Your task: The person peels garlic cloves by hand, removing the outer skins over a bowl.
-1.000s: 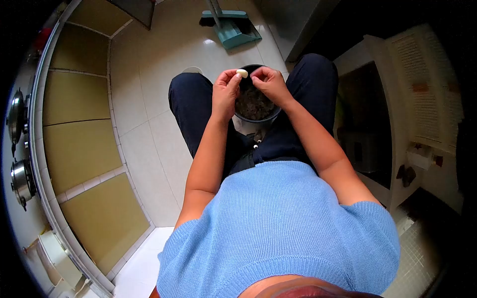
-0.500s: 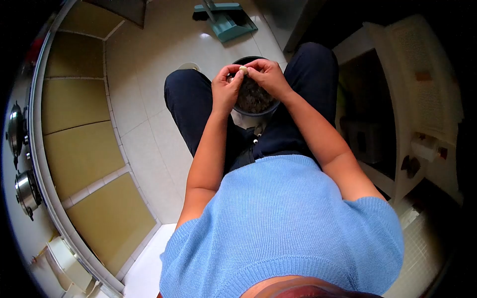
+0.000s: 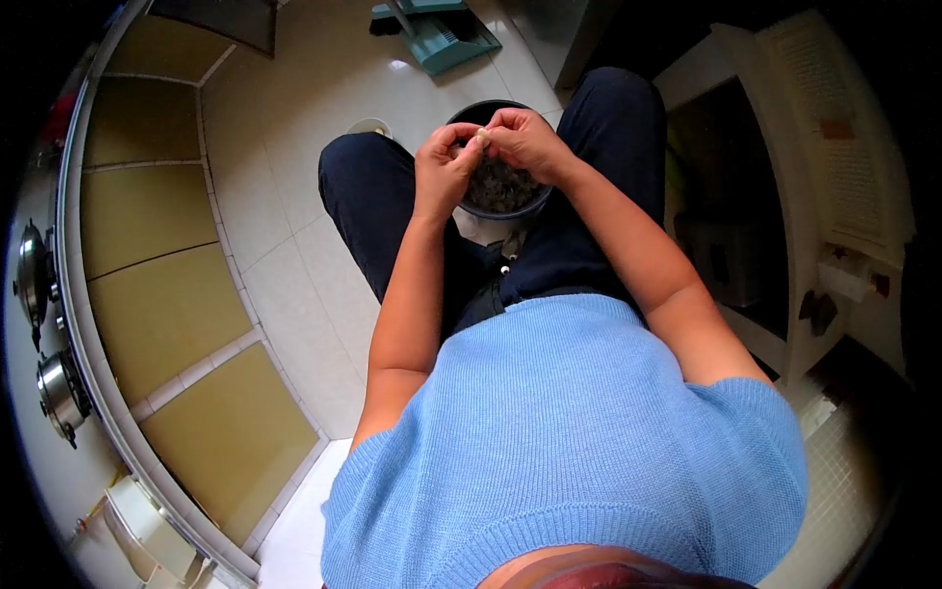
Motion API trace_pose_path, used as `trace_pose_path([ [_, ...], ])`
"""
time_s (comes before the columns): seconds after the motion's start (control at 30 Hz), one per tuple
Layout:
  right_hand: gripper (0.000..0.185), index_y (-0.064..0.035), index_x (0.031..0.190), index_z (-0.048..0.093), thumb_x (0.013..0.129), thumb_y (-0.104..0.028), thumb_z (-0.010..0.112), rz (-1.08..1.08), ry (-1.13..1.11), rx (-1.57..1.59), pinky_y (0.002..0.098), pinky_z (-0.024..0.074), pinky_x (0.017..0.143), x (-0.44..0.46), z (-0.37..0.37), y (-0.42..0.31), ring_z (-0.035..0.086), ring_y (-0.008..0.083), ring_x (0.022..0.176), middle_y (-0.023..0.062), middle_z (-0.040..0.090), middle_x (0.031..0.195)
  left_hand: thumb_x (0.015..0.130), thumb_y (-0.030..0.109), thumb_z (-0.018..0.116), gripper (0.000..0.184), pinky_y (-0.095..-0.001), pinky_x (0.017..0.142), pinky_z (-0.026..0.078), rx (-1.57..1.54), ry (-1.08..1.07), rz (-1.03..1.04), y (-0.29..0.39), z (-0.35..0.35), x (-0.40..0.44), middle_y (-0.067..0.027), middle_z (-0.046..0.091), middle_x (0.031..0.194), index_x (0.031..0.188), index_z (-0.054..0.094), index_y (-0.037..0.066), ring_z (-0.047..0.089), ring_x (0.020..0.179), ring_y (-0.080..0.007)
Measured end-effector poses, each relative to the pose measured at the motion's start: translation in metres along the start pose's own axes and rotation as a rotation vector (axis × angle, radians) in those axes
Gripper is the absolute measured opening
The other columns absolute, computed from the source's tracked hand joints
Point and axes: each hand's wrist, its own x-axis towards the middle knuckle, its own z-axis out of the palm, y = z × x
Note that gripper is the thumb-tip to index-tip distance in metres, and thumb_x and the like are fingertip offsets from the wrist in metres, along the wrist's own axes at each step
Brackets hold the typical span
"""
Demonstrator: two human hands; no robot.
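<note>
A small white bit (image 3: 482, 136) is up in the air between the two hands, over the far part of a dark bucket (image 3: 504, 215). The left hand (image 3: 444, 167) pinches it with thumb and finger. The right hand (image 3: 533, 149) pinches it from the other side, its fingers bent in close. The tips of the two hands meet at the bit. Dark scraps (image 3: 504, 187) lie in the bucket, too small to tell what they are.

The bucket is between two knees in dark pants (image 3: 616, 147). A pale round thing (image 3: 371, 127) is just past the left knee, partly hidden. The person has a blue top (image 3: 559, 422). Farther off, a green dustpan (image 3: 456, 47) is on the floor (image 3: 294, 187). On the left, a shiny pot (image 3: 61, 398) is above tan doors (image 3: 167, 236).
</note>
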Motion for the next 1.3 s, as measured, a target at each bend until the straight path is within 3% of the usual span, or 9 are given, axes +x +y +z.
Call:
trace_pose_path([
  [0.2,0.015,-0.0063,0.077,0.056,0.082,-0.018,0.064,-0.022,-0.013,0.034,0.0168,0.0295,0.038,0.0,0.0,-0.001,0.042,0.0034,0.045,0.0012,0.056,0.064,0.082,0.009,0.062,0.013,-0.0153,0.053,0.034,-0.08,0.022,-0.03,0.003,0.0,0.001,0.0041,0.053,0.077,0.091,0.064,0.0,0.041,0.06,-0.0004],
  [0.5,0.01,-0.0047,0.08,0.057,0.084,-0.014,0.058,-0.068,-0.009,0.102,0.0179,0.0326,0.04,0.0,0.004,-0.001,0.045,0.0051,0.047,0.0024,0.057,0.066,0.085,0.01,0.06,0.015,-0.0175,0.068,0.043,-0.356,0.001,-0.075,0.018,0.002,-0.002,-0.0013,0.061,0.084,0.096,0.061,-0.001,0.055,0.073,-0.0061],
  [0.57,0.016,-0.0045,0.082,0.059,0.084,-0.02,0.061,-0.069,0.041,0.004,0.0178,0.0339,0.043,-0.001,0.007,-0.003,0.046,0.0049,0.052,0.0012,0.056,0.068,0.085,0.008,0.06,0.014,-0.0194,0.07,0.044,-0.334,-0.002,-0.017,0.003,0.001,0.003,-0.0023,0.062,0.084,0.096,0.061,0.0,0.056,0.076,-0.0078],
  [0.63,0.021,-0.0047,0.084,0.06,0.083,-0.025,0.064,-0.076,0.062,-0.075,0.0175,0.0338,0.044,0.002,0.008,0.0,0.046,0.0043,0.054,-0.0005,0.055,0.069,0.084,0.008,0.061,0.013,-0.0208,0.071,0.045,-0.007,0.065,0.085,-0.02,-0.002,0.007,-0.0024,0.062,0.083,0.095,0.062,0.0,0.057,0.077,-0.0088],
  [0.77,0.017,-0.004,0.087,0.06,0.084,-0.021,0.062,-0.057,0.063,-0.015,0.0166,0.0301,0.042,0.003,0.008,0.002,0.042,0.0029,0.05,-0.001,0.055,0.069,0.083,0.009,0.062,0.013,-0.0195,0.068,0.044,-0.032,0.1,0.122,-0.017,0.0,0.006,-0.0025,0.06,0.088,0.093,0.062,0.001,0.056,0.076,-0.008],
  [0.97,0.013,-0.0033,0.089,0.061,0.084,-0.015,0.062,-0.106,0.138,-0.052,0.0162,0.03,0.042,0.004,0.01,0.003,0.041,0.0016,0.049,-0.0021,0.057,0.07,0.079,0.009,0.065,0.012,-0.0184,0.056,0.039,0.037,0.167,0.152,0.001,0.0,0.002,-0.0023,0.056,0.085,0.087,0.064,0.001,0.047,0.062,-0.0046],
  [1.03,0.01,-0.003,0.087,0.062,0.082,-0.012,0.063,-0.201,0.244,-0.186,0.0166,0.0327,0.043,0.006,0.009,0.008,0.043,0.0018,0.049,-0.0022,0.057,0.069,0.078,0.008,0.065,0.012,-0.0202,0.058,0.042,0.064,0.17,0.15,0.003,0.0,0.001,-0.0049,0.057,0.085,0.087,0.064,0.0,0.051,0.064,-0.0074],
  [1.1,0.008,-0.0029,0.083,0.061,0.082,-0.01,0.063,-0.241,0.235,-0.238,0.0171,0.0351,0.045,0.009,0.007,0.012,0.045,0.0022,0.05,-0.0024,0.057,0.067,0.076,0.008,0.064,0.01,-0.0263,0.058,0.047,0.133,0.203,0.203,0.005,0.0,0.001,-0.0092,0.058,0.083,0.084,0.064,0.001,0.059,0.066,-0.0165],
  [1.3,0.007,-0.0021,0.082,0.061,0.082,-0.009,0.061,-0.284,0.257,-0.415,0.0174,0.0375,0.046,0.009,0.006,0.014,0.046,0.0019,0.051,-0.0022,0.057,0.066,0.076,0.008,0.065,0.011,-0.0259,0.059,0.047,0.192,0.193,0.192,0.003,0.0,-0.001,-0.0085,0.059,0.082,0.085,0.064,0.0,0.058,0.067,-0.016],
])
